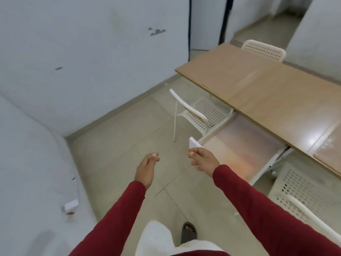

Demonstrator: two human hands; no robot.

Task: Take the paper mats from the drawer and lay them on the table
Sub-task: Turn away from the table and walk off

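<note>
My right hand [203, 160] pinches a small white stack of paper mats [193, 143], which sticks up from my fingers, over the floor just left of the table. My left hand [147, 168] hangs in front of me with loosely curled fingers and holds nothing. The long wooden table [258, 85] runs along the right side. Below its near edge a pale, shiny drawer [245, 145] on a white frame stands pulled out, close to the right of my right hand. Nothing shows inside it through the blur.
A white perforated chair [195, 115] stands at the table just beyond the drawer. Another chair [263, 50] is at the far side, a third chair [302, 196] near my right arm. White walls close the left; tiled floor [120, 145] lies ahead.
</note>
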